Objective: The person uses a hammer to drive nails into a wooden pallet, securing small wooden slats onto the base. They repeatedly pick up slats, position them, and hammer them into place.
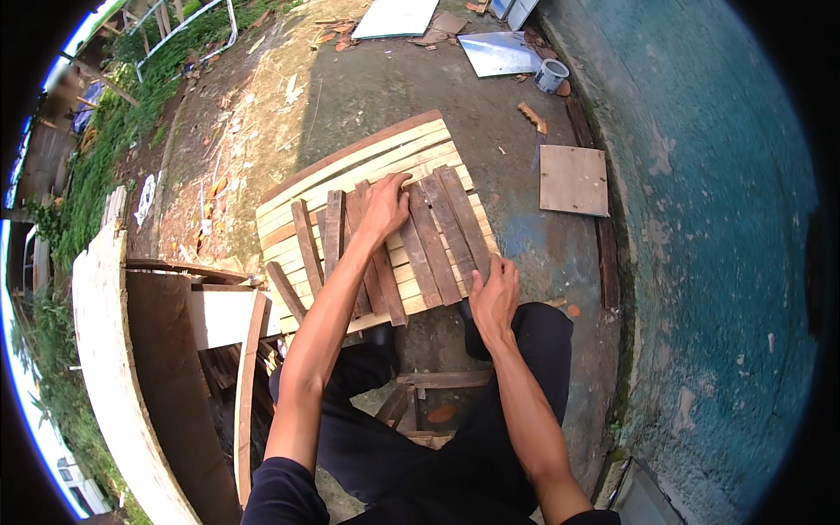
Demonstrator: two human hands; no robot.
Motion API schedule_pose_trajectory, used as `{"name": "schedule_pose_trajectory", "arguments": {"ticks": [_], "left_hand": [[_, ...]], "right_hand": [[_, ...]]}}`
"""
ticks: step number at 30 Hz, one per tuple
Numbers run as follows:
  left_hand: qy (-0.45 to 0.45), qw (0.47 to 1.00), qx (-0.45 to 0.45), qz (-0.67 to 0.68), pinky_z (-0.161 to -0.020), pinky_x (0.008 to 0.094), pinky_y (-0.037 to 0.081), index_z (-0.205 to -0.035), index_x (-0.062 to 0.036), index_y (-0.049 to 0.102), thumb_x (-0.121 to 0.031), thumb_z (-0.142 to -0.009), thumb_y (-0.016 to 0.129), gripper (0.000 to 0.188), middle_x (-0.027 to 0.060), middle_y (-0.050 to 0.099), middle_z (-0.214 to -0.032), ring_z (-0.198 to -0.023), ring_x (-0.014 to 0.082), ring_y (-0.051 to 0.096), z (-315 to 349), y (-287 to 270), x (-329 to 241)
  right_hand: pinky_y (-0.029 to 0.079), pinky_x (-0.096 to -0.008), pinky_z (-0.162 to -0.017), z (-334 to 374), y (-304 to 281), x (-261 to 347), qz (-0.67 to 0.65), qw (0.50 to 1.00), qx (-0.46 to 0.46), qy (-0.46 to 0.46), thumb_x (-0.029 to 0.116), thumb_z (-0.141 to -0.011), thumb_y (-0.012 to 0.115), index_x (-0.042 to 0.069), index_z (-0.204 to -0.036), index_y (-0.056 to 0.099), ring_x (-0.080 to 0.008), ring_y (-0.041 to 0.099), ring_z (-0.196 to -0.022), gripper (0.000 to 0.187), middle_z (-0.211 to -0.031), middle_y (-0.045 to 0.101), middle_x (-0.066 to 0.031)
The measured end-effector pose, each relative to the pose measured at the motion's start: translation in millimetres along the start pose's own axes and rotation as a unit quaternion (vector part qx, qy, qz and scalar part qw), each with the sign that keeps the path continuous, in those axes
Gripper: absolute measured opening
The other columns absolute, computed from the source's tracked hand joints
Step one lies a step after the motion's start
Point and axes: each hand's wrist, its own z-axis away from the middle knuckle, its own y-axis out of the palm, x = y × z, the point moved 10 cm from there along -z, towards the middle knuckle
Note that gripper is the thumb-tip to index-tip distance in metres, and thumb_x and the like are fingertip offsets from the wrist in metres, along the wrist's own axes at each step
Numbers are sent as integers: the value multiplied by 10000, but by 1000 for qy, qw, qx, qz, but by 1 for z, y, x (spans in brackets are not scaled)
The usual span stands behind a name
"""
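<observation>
A panel of pale wooden slats (411, 144) lies before my knees, its far edge a reddish-brown strip. Several dark brown wooden slats (461, 214) rest across it, lengthwise away from me, with uneven gaps between them. Over the upper ends of the middle ones lies my left hand (385, 206), thumb and fingers apart, fingertips bent toward the right. At the near end of the rightmost dark slat is my right hand (496, 293), with thumb and fingers closed about that end. Part of the middle slats is hidden under my left hand and forearm.
On my left stands a wooden structure with a pale curved board (105, 341) and a narrow strip (248, 394). A handsaw (531, 118), a square brown board (573, 179) and a grey can (550, 76) lie along the blue-green wall (709, 219). Wood pieces lie between my feet.
</observation>
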Motion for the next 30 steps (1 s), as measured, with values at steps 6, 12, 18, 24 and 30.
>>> {"name": "schedule_pose_trajectory", "arguments": {"ticks": [6, 12, 18, 24, 30], "left_hand": [[0, 997, -71, 17, -986, 443, 410, -1200, -41, 587, -46, -858, 561, 343, 193, 590, -1200, -1148, 365, 532, 21, -19, 7], [-26, 996, -55, 64, -972, 441, 416, -1171, -37, 614, -65, -888, 545, 292, 168, 645, -1127, -1097, 346, 568, 23, -26, 16], [-60, 988, -45, 138, -993, 435, 416, -1172, -36, 634, -224, -939, 541, 314, 165, 651, -1156, -1136, 337, 570, 5, -17, 14], [-47, 996, -2, 79, -975, 496, 329, -1100, -65, 693, -396, -908, 590, 396, 164, 688, -1051, -1054, 331, 603, -26, 7, 2], [-59, 995, 63, 42, -892, 430, 311, -1074, -65, 705, -396, -859, 666, 397, 140, 710, -970, -919, 282, 639, -38, 30, 7]], "right_hand": [[407, -439, -901, -4, -7, -5, -38, 998, 8, 52, 132, -828, 677, -59, -1183, 586, -361, 504, -1014, 413, -1039, 549, -191], [410, -432, -906, -9, -3, -4, -88, 995, 27, 45, 132, -808, 701, -53, -1178, 605, -375, 520, -990, 425, -1003, 573, -208], [422, -433, -892, -4, 3, 2, -40, 999, 26, 24, 136, -797, 713, -78, -1150, 613, -375, 530, -978, 425, -1006, 582, -216], [417, -436, -902, 0, 4, 9, -6, 1000, 27, 9, 131, -786, 727, -72, -1145, 620, -380, 520, -989, 426, -994, 583, -212], [509, -354, -782, 4, -14, -23, -135, 983, -4, 124, 122, -910, 606, -64, -1075, 631, -234, 664, -827, 250, -905, 686, -173]]}}
